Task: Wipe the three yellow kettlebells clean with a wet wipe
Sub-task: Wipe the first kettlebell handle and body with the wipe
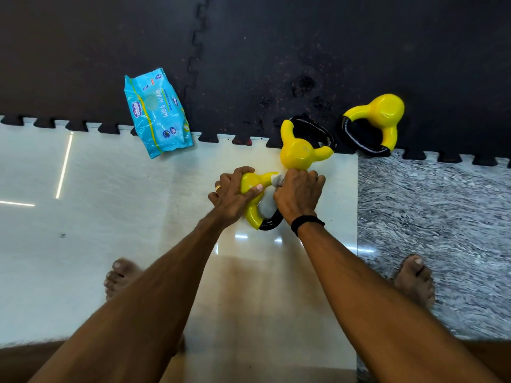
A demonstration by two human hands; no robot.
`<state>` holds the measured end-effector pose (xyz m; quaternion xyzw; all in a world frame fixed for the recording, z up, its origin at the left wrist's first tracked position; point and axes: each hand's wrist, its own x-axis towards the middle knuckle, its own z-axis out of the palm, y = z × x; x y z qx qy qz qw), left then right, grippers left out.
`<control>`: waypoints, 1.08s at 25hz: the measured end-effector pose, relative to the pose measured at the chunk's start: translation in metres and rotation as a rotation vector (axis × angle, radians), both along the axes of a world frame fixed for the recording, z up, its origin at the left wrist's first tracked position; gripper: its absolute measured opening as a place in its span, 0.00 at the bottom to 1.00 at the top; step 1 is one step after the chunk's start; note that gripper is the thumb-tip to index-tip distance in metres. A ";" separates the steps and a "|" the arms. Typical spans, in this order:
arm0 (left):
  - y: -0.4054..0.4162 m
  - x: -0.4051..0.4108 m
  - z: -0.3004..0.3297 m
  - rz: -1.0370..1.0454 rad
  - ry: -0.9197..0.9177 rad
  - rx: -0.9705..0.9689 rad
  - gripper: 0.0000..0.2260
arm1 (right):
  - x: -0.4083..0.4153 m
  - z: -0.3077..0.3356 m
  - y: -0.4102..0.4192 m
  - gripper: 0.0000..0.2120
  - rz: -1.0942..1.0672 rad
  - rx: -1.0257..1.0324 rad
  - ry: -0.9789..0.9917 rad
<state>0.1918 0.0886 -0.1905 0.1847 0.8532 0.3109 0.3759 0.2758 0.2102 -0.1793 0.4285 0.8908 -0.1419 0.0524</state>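
Near kettlebell (250,185) on floor tile (138,217): left hand (232,194) grips body, right hand (297,193) clutches wipe (266,201) against handle. Risk: glossy bell rolls under rubbing pressure.

— What are the hands doing?
— The left hand (235,193) grips the yellow body of the near kettlebell (253,214), lying on its side on the pale tile (138,230). The right hand (298,193) presses a white wipe (266,201) against its handle.
— And the other two?
— The middle kettlebell (297,154) lies just beyond the hands, at the edge of the black mat (276,51). The far kettlebell (383,114) lies on the mat, to the right.
— The wipes?
— A blue pack (157,111) straddles the mat edge, left. Bare feet show below.
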 end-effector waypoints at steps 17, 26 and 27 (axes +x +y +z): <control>0.030 0.054 0.016 0.483 0.059 -0.267 0.32 | 0.034 -0.001 -0.016 0.22 -0.636 -0.656 0.202; 0.029 0.051 0.015 0.493 0.022 -0.281 0.33 | 0.014 -0.008 0.009 0.17 -0.548 -0.775 0.077; 0.028 0.051 0.015 0.496 0.016 -0.272 0.33 | 0.020 -0.010 0.010 0.16 -0.588 -0.858 0.151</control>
